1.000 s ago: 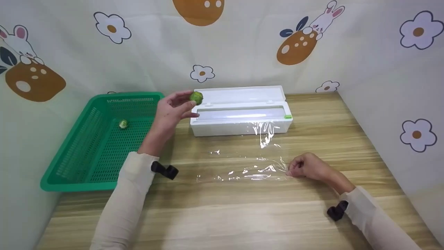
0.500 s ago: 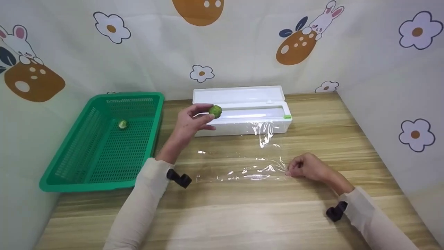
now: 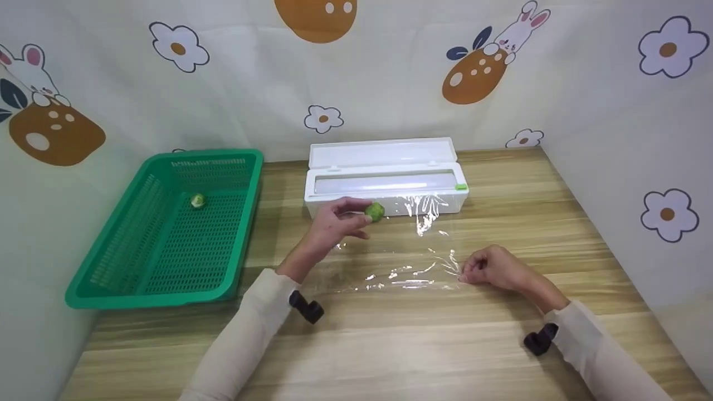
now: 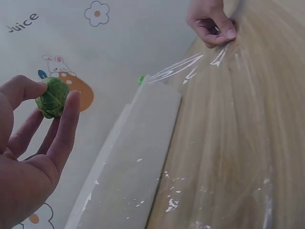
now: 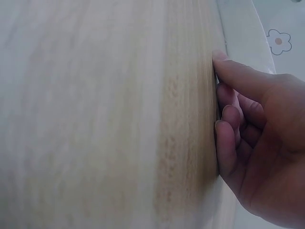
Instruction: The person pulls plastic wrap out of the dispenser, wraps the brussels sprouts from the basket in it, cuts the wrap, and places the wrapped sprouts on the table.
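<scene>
One green sprout (image 3: 375, 211), pinched by fingers of the left hand (image 3: 334, 224), has swung from over the white box (image 3: 384, 169) to its near side, bringing it above clear film (image 3: 398, 260) whose corner, off the box's right front, the right hand (image 3: 493, 268) pinches.

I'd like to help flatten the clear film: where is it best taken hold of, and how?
Probably pinch the film at its near left corner, coming from the person's side: it runs from the white box to a free near edge, and only that edge's right end is pinched.
</scene>
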Available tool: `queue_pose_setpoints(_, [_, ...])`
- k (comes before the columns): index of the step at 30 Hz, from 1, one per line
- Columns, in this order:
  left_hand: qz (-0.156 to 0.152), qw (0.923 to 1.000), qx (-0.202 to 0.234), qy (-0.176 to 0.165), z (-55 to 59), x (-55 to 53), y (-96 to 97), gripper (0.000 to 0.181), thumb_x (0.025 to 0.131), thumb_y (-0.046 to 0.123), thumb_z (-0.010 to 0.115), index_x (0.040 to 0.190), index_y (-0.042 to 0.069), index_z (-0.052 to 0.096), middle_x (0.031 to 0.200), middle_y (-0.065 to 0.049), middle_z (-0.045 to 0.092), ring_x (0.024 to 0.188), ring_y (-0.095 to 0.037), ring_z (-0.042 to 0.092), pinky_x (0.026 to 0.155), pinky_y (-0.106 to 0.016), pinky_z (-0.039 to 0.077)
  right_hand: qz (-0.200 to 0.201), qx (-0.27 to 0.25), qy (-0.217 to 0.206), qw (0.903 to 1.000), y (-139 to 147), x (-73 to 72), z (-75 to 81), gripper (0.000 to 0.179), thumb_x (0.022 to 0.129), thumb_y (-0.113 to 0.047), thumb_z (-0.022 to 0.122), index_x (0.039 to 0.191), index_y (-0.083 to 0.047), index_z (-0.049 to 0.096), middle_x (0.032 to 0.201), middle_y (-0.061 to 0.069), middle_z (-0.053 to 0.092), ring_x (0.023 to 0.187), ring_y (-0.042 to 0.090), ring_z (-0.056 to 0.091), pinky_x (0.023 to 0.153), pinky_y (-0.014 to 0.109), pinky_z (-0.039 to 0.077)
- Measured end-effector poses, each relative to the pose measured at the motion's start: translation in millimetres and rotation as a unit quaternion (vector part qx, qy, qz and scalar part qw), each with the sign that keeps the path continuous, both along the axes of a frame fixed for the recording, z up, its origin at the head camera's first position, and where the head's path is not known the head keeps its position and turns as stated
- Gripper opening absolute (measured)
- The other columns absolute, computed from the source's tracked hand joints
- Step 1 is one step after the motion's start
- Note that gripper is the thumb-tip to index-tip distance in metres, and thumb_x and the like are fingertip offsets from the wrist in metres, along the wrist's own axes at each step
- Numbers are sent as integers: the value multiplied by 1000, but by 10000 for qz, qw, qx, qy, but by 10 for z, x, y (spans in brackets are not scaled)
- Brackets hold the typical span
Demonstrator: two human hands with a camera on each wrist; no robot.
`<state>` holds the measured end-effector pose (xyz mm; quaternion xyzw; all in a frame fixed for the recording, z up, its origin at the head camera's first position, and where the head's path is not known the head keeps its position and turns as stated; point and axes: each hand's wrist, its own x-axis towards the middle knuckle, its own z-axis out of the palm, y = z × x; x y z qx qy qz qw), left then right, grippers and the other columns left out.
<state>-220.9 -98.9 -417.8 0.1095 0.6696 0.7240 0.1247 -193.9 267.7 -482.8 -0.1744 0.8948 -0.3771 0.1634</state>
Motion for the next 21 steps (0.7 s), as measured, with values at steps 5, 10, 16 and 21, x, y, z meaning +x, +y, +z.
queue_pose_setpoints(5, [-153, 9992, -174, -338, -167, 52, 121, 44, 86, 2, 72, 128, -4, 60, 129, -21, 63, 106, -30, 69, 91, -50, 58, -4, -7, 11, 10000, 3, -2, -13, 12, 82, -18, 81, 85, -8, 75, 92, 8, 76, 72, 7, 57, 65, 17, 47])
queue_pose_setpoints(10, [-161, 9973, -303, -647, -291, 88, 237, 43, 86, 1, 74, 127, -1, 62, 126, -20, 64, 106, -42, 68, 89, -47, 59, -34, -51, -79, 10000, 3, -7, -8, 12, 83, -17, 80, 87, -7, 75, 93, 9, 76, 74, 10, 58, 66, 17, 47])
queue_pose_setpoints(16, [-234, 9947, -729, -682, -428, 96, 318, 39, 86, 1, 73, 123, 0, 64, 125, -18, 65, 107, -38, 69, 84, -41, 62, -69, -96, -143, 9998, 0, -2, -8, 13, 83, -17, 80, 87, -6, 75, 93, 9, 76, 73, 9, 58, 66, 17, 47])
queue_pose_setpoints(21, [-269, 9915, -1097, -653, -530, 105, 341, 37, 84, 2, 74, 121, 2, 66, 121, -18, 67, 99, -29, 72, 76, -33, 63, -106, -93, -166, 9998, -2, -6, -12, 13, 82, -17, 81, 87, -6, 75, 88, 8, 75, 72, 10, 56, 64, 18, 46])
